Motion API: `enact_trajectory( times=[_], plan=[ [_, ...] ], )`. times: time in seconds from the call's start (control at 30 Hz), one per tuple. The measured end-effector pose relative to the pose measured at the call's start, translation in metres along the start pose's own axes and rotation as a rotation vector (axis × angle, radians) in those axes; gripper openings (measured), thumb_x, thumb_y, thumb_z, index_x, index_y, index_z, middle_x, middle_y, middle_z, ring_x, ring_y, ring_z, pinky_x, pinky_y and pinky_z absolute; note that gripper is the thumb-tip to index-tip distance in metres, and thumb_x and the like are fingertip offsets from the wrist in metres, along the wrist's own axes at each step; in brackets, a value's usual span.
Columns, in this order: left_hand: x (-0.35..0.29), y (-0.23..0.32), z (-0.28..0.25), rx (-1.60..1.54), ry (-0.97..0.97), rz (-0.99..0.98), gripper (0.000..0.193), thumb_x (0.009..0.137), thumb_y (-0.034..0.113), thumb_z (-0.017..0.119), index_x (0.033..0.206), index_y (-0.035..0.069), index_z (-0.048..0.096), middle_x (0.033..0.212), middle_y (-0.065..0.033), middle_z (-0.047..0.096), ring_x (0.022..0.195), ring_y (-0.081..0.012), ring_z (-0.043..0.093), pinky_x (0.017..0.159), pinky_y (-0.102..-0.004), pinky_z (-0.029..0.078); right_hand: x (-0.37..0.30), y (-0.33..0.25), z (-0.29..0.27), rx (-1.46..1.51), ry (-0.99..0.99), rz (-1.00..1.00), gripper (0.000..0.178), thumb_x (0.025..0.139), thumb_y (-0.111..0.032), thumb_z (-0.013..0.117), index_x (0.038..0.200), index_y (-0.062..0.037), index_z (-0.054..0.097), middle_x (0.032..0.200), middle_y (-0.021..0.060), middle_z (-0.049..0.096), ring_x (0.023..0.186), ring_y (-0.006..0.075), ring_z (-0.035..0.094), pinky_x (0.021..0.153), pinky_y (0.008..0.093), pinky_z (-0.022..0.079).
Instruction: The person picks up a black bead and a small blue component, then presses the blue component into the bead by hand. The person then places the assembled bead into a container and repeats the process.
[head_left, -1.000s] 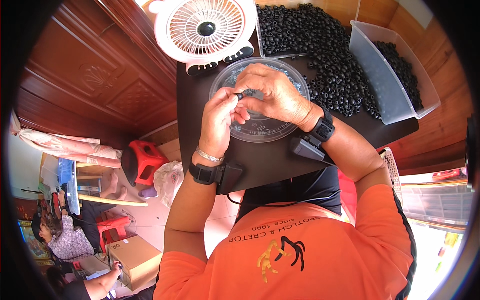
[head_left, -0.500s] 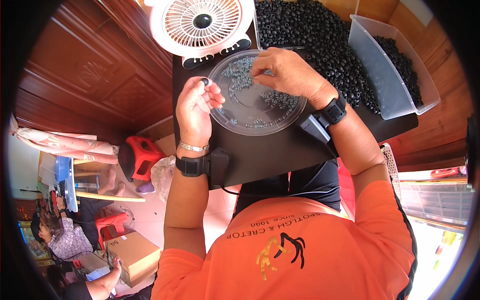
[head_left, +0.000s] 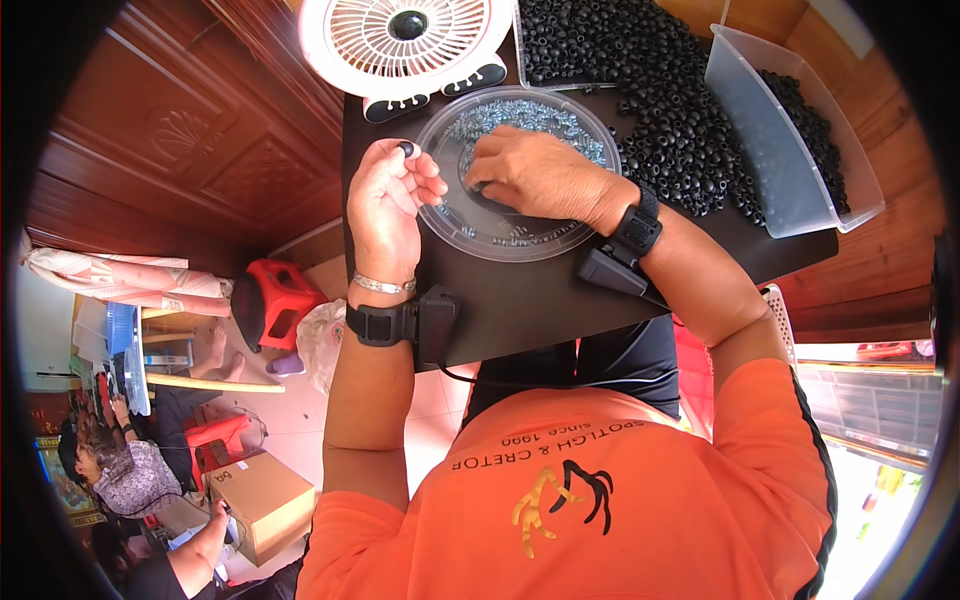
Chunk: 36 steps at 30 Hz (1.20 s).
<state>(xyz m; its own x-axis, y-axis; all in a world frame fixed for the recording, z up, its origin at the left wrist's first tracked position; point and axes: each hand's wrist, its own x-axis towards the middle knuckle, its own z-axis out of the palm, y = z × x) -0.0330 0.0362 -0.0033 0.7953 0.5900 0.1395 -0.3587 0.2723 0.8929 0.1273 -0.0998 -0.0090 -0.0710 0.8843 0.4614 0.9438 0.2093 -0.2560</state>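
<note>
My left hand [head_left: 386, 205] is raised at the left rim of a round clear plastic tray [head_left: 515, 253], palm turned up. Its thumb and forefinger pinch a small black bead-like piece [head_left: 406, 149]; the other fingers curl loosely. Over the middle of the tray is my right hand [head_left: 545, 175], its fingers bent down and drawn together. Whatever its fingertips hold, if anything, is hidden. Many tiny shiny metal pieces, perhaps screws [head_left: 590, 143], lie scattered in the tray, mostly along its far side.
A heap of hollow black pieces [head_left: 680, 140] covers the far right of the black table [head_left: 540, 320]. Beside it a clear plastic bin [head_left: 765, 130] tilts, with more black pieces inside. A white fan [head_left: 405, 60] stands far left. People sit near a cardboard box [head_left: 262, 500] at lower left.
My right hand has come down and nearer to me over the tray, fingers lower among the metal pieces. The left hand keeps its pinch on the black piece. The tray sits slightly farther away.
</note>
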Motion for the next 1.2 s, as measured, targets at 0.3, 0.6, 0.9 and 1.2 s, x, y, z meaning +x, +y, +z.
enact_trajectory(
  times=[0.3, 0.6, 0.9, 1.2],
  plan=[
    [0.000, -0.002, 0.006, 0.030, -0.036, -0.021, 0.019, 0.092, 0.022, 0.050, 0.095, 0.004, 0.055, 0.079, -0.0082, 0.061, 0.065, -0.0169, 0.059, 0.060, -0.0257, 0.045, 0.005, 0.000, 0.009, -0.087, -0.043, 0.042, 0.007, 0.081, -0.013, 0.064, 0.083, -0.0067, 0.062, 0.083, 0.0065, 0.058, 0.088, 0.0281, 0.058, 0.076, 0.0393, 0.050],
    [-0.010, -0.004, 0.026, 0.120, -0.171, -0.065, 0.020, 0.095, 0.021, 0.047, 0.103, 0.004, 0.051, 0.081, -0.0089, 0.059, 0.067, -0.0160, 0.058, 0.062, -0.0255, 0.044, 0.003, 0.002, -0.023, 0.982, 0.214, 0.400, 0.024, 0.096, -0.026, 0.059, 0.094, -0.0031, 0.066, 0.089, -0.0021, 0.063, 0.084, 0.0071, 0.054, 0.077, 0.0261, 0.045],
    [-0.012, -0.006, 0.029, 0.129, -0.257, -0.076, 0.020, 0.097, 0.023, 0.045, 0.103, 0.004, 0.050, 0.081, -0.0091, 0.059, 0.067, -0.0162, 0.058, 0.062, -0.0259, 0.044, 0.007, -0.013, -0.011, 1.120, 0.261, 0.277, 0.015, 0.095, -0.016, 0.059, 0.095, -0.0033, 0.066, 0.092, 0.0011, 0.063, 0.089, 0.0093, 0.056, 0.085, 0.0273, 0.045],
    [-0.010, -0.013, 0.021, -0.121, -0.138, -0.149, 0.023, 0.095, 0.021, 0.044, 0.106, 0.002, 0.053, 0.081, -0.0073, 0.061, 0.067, -0.0168, 0.059, 0.061, -0.0278, 0.047, 0.006, -0.034, -0.017, 0.094, 0.397, 0.045, 0.021, 0.084, -0.019, 0.066, 0.102, -0.0083, 0.068, 0.091, 0.0090, 0.065, 0.086, 0.0279, 0.062, 0.076, 0.0367, 0.052]
  ],
)
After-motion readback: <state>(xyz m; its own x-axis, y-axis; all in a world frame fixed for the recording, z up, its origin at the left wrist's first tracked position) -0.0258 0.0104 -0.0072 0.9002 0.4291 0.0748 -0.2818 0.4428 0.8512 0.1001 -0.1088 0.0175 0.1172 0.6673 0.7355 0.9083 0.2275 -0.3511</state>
